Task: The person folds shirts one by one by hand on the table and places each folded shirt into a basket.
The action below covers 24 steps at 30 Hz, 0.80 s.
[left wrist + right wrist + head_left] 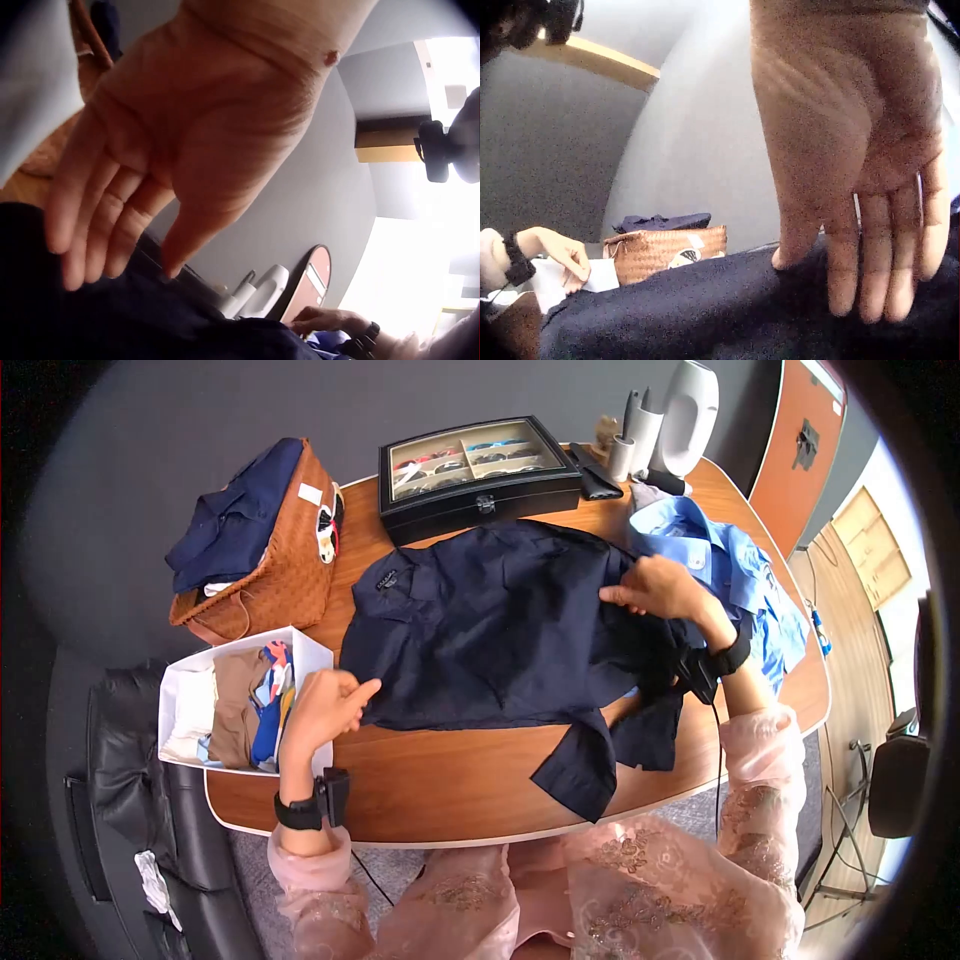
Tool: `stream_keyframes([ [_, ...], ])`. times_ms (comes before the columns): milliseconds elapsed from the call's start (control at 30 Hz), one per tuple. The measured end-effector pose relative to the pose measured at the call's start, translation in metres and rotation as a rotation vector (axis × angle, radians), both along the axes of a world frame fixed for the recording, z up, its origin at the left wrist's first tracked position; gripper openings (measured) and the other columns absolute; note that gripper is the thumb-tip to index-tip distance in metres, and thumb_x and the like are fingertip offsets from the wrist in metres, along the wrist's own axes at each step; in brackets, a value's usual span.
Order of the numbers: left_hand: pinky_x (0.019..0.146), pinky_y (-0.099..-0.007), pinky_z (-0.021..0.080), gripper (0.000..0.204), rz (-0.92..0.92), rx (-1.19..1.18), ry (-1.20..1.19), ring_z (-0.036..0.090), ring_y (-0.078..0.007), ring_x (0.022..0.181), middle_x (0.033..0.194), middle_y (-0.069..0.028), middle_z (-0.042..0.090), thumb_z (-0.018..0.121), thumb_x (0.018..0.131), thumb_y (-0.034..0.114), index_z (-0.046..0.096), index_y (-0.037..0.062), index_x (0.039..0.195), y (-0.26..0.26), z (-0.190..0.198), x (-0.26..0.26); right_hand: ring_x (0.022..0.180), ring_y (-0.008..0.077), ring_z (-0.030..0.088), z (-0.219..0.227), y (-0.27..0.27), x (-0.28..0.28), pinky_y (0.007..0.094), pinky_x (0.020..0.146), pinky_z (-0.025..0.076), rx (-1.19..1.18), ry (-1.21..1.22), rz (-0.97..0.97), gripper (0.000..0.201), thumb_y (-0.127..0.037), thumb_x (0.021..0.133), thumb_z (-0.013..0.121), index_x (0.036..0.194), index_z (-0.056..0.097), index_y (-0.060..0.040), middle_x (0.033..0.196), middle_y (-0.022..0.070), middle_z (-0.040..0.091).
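A dark navy shirt (490, 630) lies spread on the table, its collar with a label toward the left and its sleeve ends hanging toward the front edge. My left hand (328, 708) is over the shirt's left lower edge beside the white box; in the left wrist view the hand (187, 127) has relaxed fingers and holds nothing. My right hand (660, 590) is at the shirt's right part; in the right wrist view its fingers (874, 255) hang straight against the dark cloth (697, 315), not curled round it.
A white box (175, 660) of folded clothes and a woven basket (290, 570) with navy clothing stand at the left. Behind the shirt is a black glasses case (480, 505). A light blue shirt (740, 560) lies at the right, with white containers (690, 420) behind.
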State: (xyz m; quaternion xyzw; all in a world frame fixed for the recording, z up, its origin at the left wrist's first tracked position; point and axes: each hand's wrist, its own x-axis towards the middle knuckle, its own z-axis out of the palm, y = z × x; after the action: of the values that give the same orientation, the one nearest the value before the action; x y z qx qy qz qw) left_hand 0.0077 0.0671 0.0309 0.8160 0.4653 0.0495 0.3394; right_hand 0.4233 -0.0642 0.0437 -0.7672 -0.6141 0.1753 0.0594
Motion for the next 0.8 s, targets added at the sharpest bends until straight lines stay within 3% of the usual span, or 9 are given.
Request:
stream_keyframes([
  [100, 0.039, -0.0259, 0.044, 0.050, 0.103, -0.088, 0.010, 0.058, -0.0144, 0.042, 0.049, -0.0107, 0.057, 0.065, 0.081, 0.037, 0.058, -0.0049, 0.055, -0.012, -0.010, -0.014, 0.068, 0.0299, 0.065, -0.008, -0.006, -0.009, 0.0385, 0.063, 0.050, 0.012, -0.149, 0.064, 0.067, -0.067, 0.075, 0.053, 0.069, 0.068, -0.0021, 0.062, 0.0151, 0.063],
  [233, 0.041, -0.0280, 0.046, 0.057, 0.070, -0.194, 0.297, 0.061, -0.0181, 0.044, 0.048, -0.0128, 0.057, 0.070, 0.074, 0.045, 0.056, -0.0041, 0.048, -0.016, -0.028, -0.018, 0.079, 0.0328, 0.064, -0.012, -0.008, -0.032, 0.0389, 0.070, 0.050, -0.010, 0.079, 0.166, 0.070, -0.068, 0.070, 0.058, 0.082, 0.068, -0.0001, 0.076, 0.0182, 0.065],
  [367, 0.047, -0.0303, 0.049, 0.046, 0.091, -0.096, 0.179, 0.063, -0.0219, 0.047, 0.051, -0.0158, 0.059, 0.063, 0.081, 0.031, 0.058, -0.0080, 0.058, -0.015, -0.047, -0.006, 0.099, 0.0348, 0.058, -0.038, -0.007, -0.044, 0.0368, 0.086, 0.045, 0.078, 0.089, 0.306, 0.083, -0.066, 0.062, 0.066, 0.107, 0.061, 0.0029, 0.101, 0.0223, 0.061],
  [400, 0.048, -0.0300, 0.049, 0.041, 0.116, -0.008, 0.037, 0.063, -0.0221, 0.047, 0.052, -0.0164, 0.059, 0.060, 0.084, 0.026, 0.058, -0.0086, 0.062, -0.010, -0.062, -0.005, 0.112, 0.0361, 0.049, -0.039, -0.005, -0.047, 0.0375, 0.094, 0.040, 0.000, 0.122, 0.307, 0.090, -0.065, 0.059, 0.069, 0.117, 0.054, 0.0015, 0.117, 0.0228, 0.053],
  [500, 0.048, -0.0296, 0.050, 0.029, 0.154, 0.021, -0.209, 0.065, -0.0218, 0.055, 0.068, -0.0157, 0.063, 0.049, 0.090, 0.017, 0.057, -0.0085, 0.081, -0.002, -0.066, 0.004, 0.118, 0.0369, 0.043, -0.051, -0.009, -0.048, 0.0388, 0.098, 0.038, 0.101, 0.065, 0.326, 0.094, -0.063, 0.058, 0.071, 0.123, 0.049, 0.0009, 0.125, 0.0221, 0.046],
  [633, 0.054, -0.0296, 0.051, 0.022, 0.451, -0.222, -1.052, 0.064, -0.0174, 0.075, 0.092, -0.0087, 0.060, 0.047, 0.094, 0.022, 0.055, 0.0028, 0.098, 0.034, -0.040, 0.009, 0.121, 0.0376, 0.039, -0.058, -0.012, -0.039, 0.0401, 0.101, 0.035, 0.140, 0.042, 0.227, 0.092, -0.055, 0.058, 0.075, 0.126, 0.045, -0.0003, 0.129, 0.0226, 0.042],
  [700, 0.062, -0.0255, 0.051, 0.019, -0.093, -0.558, -1.515, 0.061, -0.0139, 0.078, 0.090, -0.0066, 0.060, 0.050, 0.093, 0.023, 0.057, 0.0053, 0.093, 0.082, -0.028, -0.017, 0.119, 0.0371, 0.041, -0.060, -0.012, -0.035, 0.0394, 0.100, 0.036, 0.169, -0.014, 0.216, 0.089, -0.051, 0.061, 0.075, 0.127, 0.043, 0.0007, 0.126, 0.0222, 0.043],
  [767, 0.064, -0.0212, 0.048, 0.016, 0.569, -0.076, -1.450, 0.059, -0.0118, 0.080, 0.088, -0.0050, 0.060, 0.054, 0.091, 0.021, 0.059, 0.0061, 0.091, 0.071, 0.028, 0.010, 0.119, 0.0360, 0.042, -0.054, -0.011, -0.032, 0.0370, 0.100, 0.036, 0.112, 0.063, 0.140, 0.082, -0.046, 0.066, 0.074, 0.128, 0.043, -0.0020, 0.131, 0.0227, 0.039],
  [800, 0.072, -0.0231, 0.048, 0.019, 0.566, -0.083, -1.451, 0.059, -0.0132, 0.084, 0.096, -0.0056, 0.060, 0.054, 0.091, 0.020, 0.057, 0.0030, 0.100, 0.080, 0.044, 0.011, 0.116, 0.0353, 0.046, -0.048, -0.014, -0.032, 0.0362, 0.098, 0.037, 0.152, 0.098, 0.156, 0.076, -0.044, 0.070, 0.072, 0.125, 0.045, 0.0013, 0.125, 0.0225, 0.046],
])
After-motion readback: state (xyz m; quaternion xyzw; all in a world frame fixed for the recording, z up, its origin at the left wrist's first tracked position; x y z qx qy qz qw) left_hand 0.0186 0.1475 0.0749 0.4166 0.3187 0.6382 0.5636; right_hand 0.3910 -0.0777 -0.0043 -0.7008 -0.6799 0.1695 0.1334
